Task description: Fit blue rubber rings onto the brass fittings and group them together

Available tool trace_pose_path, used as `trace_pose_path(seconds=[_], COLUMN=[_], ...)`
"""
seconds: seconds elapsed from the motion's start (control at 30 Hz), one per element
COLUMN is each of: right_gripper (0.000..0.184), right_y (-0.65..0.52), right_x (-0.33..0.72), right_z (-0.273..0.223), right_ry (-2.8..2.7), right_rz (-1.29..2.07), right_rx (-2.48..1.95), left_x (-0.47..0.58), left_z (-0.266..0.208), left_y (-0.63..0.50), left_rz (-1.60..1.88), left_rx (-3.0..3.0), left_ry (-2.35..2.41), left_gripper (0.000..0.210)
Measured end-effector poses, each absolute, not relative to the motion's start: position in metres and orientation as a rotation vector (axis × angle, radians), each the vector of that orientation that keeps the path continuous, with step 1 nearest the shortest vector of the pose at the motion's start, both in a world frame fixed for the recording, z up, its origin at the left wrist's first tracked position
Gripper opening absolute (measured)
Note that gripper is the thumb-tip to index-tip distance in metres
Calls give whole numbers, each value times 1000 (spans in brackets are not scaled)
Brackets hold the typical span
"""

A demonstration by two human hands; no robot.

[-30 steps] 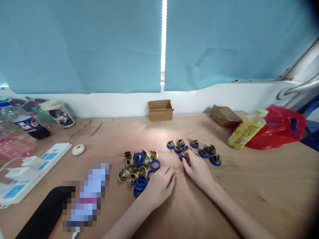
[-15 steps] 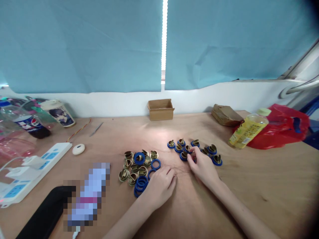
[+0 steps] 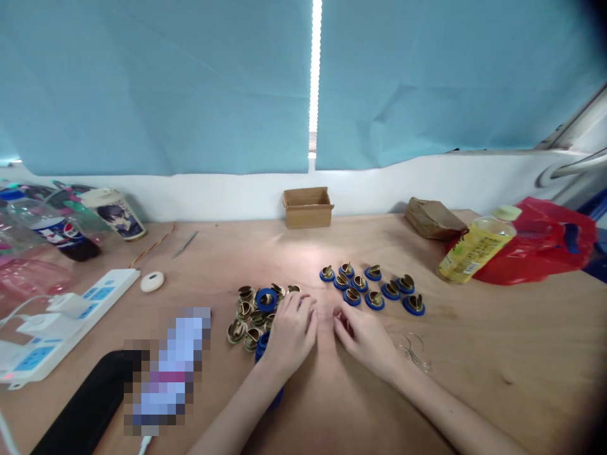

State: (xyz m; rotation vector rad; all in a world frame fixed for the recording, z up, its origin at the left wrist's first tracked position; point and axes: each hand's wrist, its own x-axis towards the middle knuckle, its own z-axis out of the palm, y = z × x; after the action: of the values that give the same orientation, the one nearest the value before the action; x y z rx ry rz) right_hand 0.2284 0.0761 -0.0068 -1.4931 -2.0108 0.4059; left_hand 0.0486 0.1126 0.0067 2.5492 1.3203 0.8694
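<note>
- The left hand (image 3: 293, 328) lies palm-down, fingers curled, at the near-right edge of a cluster of brass-coloured fittings (image 3: 236, 331). Whether it grasps anything cannot be told; the palm is hidden.
- The right hand (image 3: 368, 333) faces it across a narrow gap, thumb and fingers bent inward, perhaps to pinch something small; its grip cannot be told either.
- Blue rings (image 3: 266, 309) lie on the cluster and partly beneath the left forearm, presumably to be within easy reach.
- Blue-rimmed fittings (image 3: 351, 296) stand beyond the right hand, flaps up, seemingly grouped apart from the pale-rimmed ones.
- Thin wires (image 3: 415, 351) lie beside the right forearm.
</note>
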Motion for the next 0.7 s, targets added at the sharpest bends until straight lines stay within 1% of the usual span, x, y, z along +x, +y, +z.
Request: trace_pose_path(seconds=[0.07,0.13,0.2,0.27,0.33,0.5,0.57,0.63,0.7], right_gripper=[7,7,8,10,15,38,44,44,39], right_y=[75,75,73,72,71,74,77,79,80], right_x=[226,224,222,220,218,208,203,199,197], right_z=[-10,-11,-10,-7,-4,-5,-8,-9,-10], right_ry=[-2040,-2074,-2105,-2128,-2141,-2243,-2298,-2333,-2338], right_rz=[414,393,362,354,369,347,301,251,214], right_rx=[-1475,-1462,-1446,-1404,-1346,-1264,-1260,-1269,-1280], left_x=[43,39,37,37,38,38,38,39,39], left_z=[6,4,1,0,0,6,7,8,7], left_y=[119,123,125,125,125,127,127,127,126], left_rz=[897,863,809,776,763,774,798,821,839], left_rx=[2568,2601,2631,2644,2626,2503,2458,2428,2412], left_ry=[1377,1424,1453,1461,1465,1443,1428,1417,1399], left_gripper=[28,38,44,42,35,31,29,27,24])
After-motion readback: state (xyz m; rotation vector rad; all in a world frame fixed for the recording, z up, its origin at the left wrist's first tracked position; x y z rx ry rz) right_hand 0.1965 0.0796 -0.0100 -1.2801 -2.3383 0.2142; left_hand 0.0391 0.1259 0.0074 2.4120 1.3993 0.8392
